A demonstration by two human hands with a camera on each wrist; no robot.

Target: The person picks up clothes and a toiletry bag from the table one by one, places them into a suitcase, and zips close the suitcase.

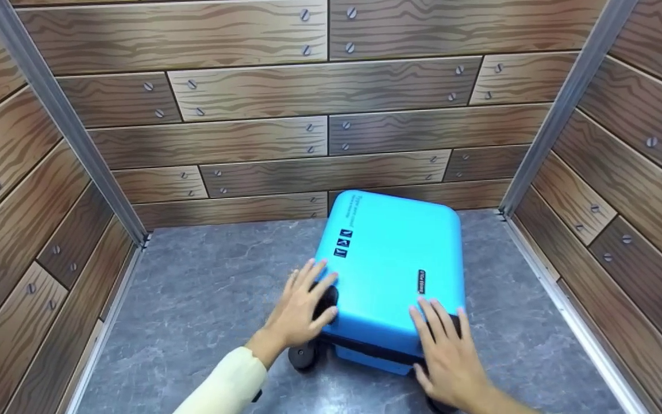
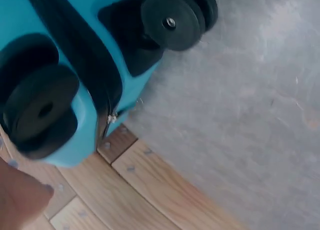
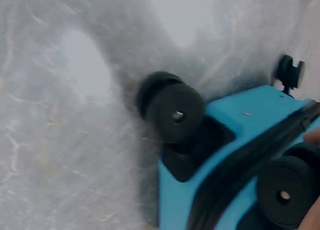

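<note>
A bright blue suitcase point(image 1: 388, 247) lies on its side in the head view, its wheeled end toward me. My left hand point(image 1: 301, 307) is at its near left corner, fingers extended beside a black wheel. Over the near right corner, my right hand point(image 1: 451, 359) spreads its fingers on the shell, close to a small black label point(image 1: 421, 282). In the left wrist view a lower wheel point(image 2: 172, 23) and an upper wheel point(image 2: 42, 108) flank the black zip band. Another lower wheel point(image 3: 177, 113) shows in the right wrist view, with part of the right hand at the edge.
A grey marbled floor point(image 1: 210, 287) lies under the suitcase. Wood-patterned panels point(image 1: 250, 92) rise behind it and on both sides. Metal posts point(image 1: 561, 115) stand in the back corners, and metal strips point(image 1: 566, 316) edge the floor along the side walls.
</note>
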